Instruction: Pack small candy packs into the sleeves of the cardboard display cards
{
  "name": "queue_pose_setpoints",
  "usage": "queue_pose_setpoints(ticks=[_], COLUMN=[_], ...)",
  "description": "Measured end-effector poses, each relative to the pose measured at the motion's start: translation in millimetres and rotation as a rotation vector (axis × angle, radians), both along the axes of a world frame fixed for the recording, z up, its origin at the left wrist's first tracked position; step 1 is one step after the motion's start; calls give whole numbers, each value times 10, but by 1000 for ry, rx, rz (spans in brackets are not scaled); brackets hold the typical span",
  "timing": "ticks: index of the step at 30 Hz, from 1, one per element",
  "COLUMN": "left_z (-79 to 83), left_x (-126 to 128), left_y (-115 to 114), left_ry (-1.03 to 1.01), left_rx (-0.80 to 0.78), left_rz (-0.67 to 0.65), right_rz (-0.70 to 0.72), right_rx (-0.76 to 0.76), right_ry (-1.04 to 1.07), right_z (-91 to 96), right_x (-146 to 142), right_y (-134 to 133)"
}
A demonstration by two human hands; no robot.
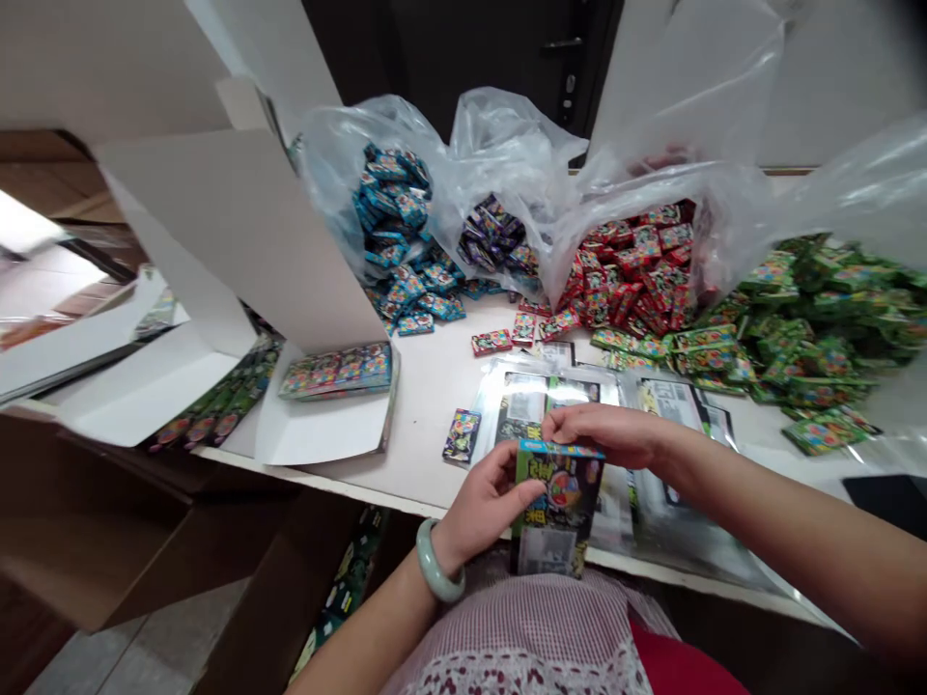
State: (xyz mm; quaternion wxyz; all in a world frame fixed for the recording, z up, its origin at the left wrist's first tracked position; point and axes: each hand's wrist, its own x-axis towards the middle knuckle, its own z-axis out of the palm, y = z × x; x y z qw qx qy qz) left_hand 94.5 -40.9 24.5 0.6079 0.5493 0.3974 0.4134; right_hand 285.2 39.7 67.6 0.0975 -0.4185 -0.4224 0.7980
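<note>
A black printed box with a blue-green top edge stands upright just over the table's front edge. My left hand grips its left side, thumb across the front. Behind its top edge, my right hand curls down with bent fingers; its fingertips are partly hidden, so whatever they pinch does not show. Flat printed packs in clear plastic lie on the table beyond the box. One small dark packet lies by itself left of my hands.
Clear bags spill blue packets, purple packets and red packets along the back. Green packets heap at right. An open white display box holds packs at left. Below sits a cardboard carton.
</note>
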Motion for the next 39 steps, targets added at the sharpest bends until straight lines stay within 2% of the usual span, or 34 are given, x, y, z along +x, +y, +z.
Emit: queue_pose_setpoints(ticks=[1, 3, 5, 7, 9, 11, 13, 15, 18, 20, 23, 25, 27, 29, 32, 33, 35, 39], left_z=[99, 357, 622, 791, 797, 646, 398, 131, -178, -283, -289, -219, -129, -59, -54, -80, -159, -345], left_x=[-96, -376, -758, -1198, -1627, -1981, -2219, -2343, -2394, -2397, -2425, -2491, -2622, -2826, -3193, -3301, -3448, -3484], left_y=[-36, -57, 15, 188, 433, 690, 894, 1008, 1016, 968, 922, 936, 977, 1021, 1020, 991, 896, 707], left_ry=[16, 92, 236, 454, 751, 1090, 1198, 1268, 1333, 1355, 1376, 1368, 1327, 1276, 1265, 1259, 1224, 1210], left_rx=[55, 256, 541, 796, 947, 989, 978, 961, 932, 917, 875, 833, 800, 744, 399, 267, 100, -70], left_rz=[27, 164, 402, 649, 730, 674, 630, 582, 463, 372, 271, 284, 391, 565, 802, 810, 742, 687], right_rz=[23, 29, -14, -85, -111, -63, 34, 124, 229, 290, 364, 366, 310, 217, 157, 154, 189, 421], right_rx=[35, 168, 311, 397, 427, 456, 504, 553, 638, 707, 798, 871, 966, 1074, 1269, 1297, 1365, 1673], right_ry=[38, 86, 65, -11, -87, -115, -93, -62, -85, -125, -164, -169, -172, -204, -263, -266, -244, -228], right_z=[51, 153, 210, 186, 85, -59, -199, -303, -361, -344, -290, -268, -269, -289, -333, -348, -382, -485], right_x=[23, 82, 130, 135, 75, -45, -198, -351, -543, -652, -831, -981, -1150, -1332, -1633, -1747, -2005, -2644], right_y=[10, 48, 99, 143, 160, 145, 120, 110, 164, 260, 519, 785, 1120, 1493, 2031, 2185, 2441, 2756])
